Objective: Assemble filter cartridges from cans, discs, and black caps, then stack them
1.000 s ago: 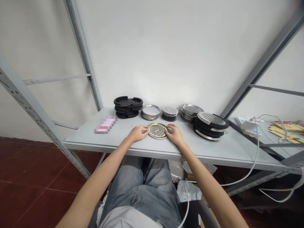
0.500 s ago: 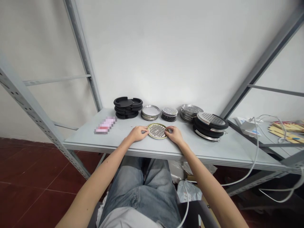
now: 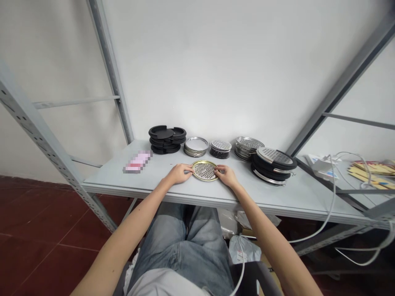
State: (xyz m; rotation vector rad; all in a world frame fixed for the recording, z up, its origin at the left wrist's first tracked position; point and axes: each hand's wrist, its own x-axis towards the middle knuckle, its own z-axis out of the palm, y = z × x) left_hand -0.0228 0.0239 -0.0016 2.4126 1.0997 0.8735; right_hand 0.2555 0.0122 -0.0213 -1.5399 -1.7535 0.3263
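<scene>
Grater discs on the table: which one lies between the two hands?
The gold-rimmed disc, with the left hand and the right hand at its edges; it lies apart, while the others sit on stacks.

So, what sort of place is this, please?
Probably a small workshop: a grey bench bears stacked silver discs and black round parts, and the left hand and right hand hold a gold-rimmed perforated disc.
</scene>
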